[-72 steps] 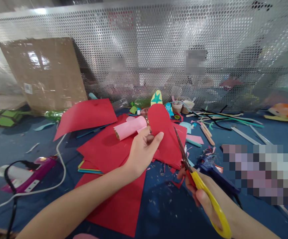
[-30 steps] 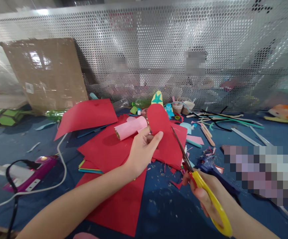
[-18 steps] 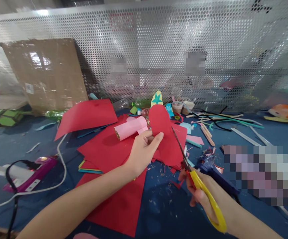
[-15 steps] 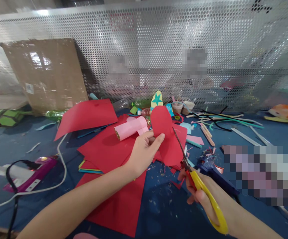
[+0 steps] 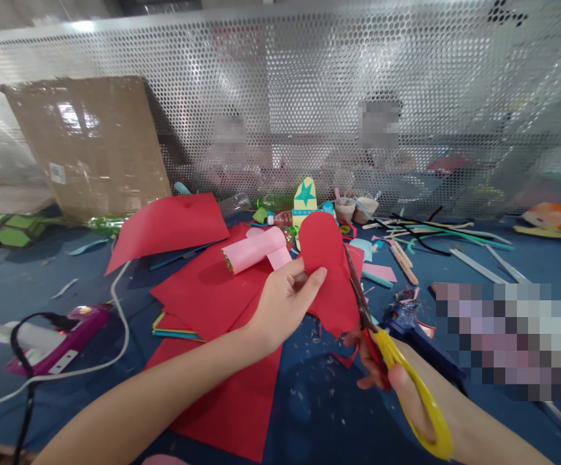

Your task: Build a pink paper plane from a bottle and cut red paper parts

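Note:
My left hand (image 5: 287, 300) pinches a piece of red paper (image 5: 326, 248) with a rounded top, thumb in front and fingers behind. A pair of scissors (image 5: 390, 345) with yellow and red handles is in my right hand (image 5: 374, 368), thumb through the yellow loop. Its dark blades lie along the right edge of the red paper and point up and away. Under and left of my left hand lie red paper sheets (image 5: 203, 284). A pink paper roll (image 5: 255, 248) rests on them.
A blue glue gun (image 5: 423, 342) lies right of the scissors. A purple power strip (image 5: 70, 339) with cables sits at left. Behind are a cardboard panel (image 5: 89, 145), a perforated metal screen (image 5: 309, 84), a decorated yellow paper piece (image 5: 305, 194) and coloured strips (image 5: 435, 236).
Both hands have shifted slightly right and toward me, with the red paper and the scissors. The paper's top sits a little lower.

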`<state>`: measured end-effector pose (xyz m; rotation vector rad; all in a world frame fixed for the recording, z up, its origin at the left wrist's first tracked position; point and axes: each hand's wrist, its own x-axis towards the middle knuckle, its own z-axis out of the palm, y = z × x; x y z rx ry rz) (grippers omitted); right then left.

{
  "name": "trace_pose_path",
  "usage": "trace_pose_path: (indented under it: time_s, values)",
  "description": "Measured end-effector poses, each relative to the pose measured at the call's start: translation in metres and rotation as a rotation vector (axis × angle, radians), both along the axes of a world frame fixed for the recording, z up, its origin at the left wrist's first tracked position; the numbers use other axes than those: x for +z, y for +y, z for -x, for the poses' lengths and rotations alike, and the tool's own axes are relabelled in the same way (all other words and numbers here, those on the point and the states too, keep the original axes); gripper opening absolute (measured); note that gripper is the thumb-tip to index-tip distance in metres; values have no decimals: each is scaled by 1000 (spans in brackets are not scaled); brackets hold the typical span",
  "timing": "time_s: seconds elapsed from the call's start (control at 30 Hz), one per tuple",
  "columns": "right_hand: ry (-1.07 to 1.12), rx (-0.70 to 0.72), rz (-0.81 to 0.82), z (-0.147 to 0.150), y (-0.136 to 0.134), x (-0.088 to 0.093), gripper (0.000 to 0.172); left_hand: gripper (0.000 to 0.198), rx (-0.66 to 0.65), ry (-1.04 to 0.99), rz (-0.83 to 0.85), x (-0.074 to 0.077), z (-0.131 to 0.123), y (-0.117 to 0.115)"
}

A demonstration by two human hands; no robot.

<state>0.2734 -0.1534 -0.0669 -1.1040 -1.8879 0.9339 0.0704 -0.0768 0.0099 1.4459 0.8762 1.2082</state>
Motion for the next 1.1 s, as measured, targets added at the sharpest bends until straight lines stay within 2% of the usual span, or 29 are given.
trace_pose_path:
  time_s: [0.23,0.4,0.7,0.97,1.1]
  values:
    - [-33,-3,19,4,-2,14,59,29,42,19,-26,-2,2,0]
    - [-93,21,-34,8,-1,28,54,33,41,40,3,0,2,1]
    - [-95,-14,-74,6,1,25,53,29,27,71,52,-1,-1,-5]
    - [-78,-18,-52,14,2,40,60,29,24,77,56,2,-2,-6]
    - [-69,-38,-41,13,3,34,61,30,31,59,87,2,-3,-8]
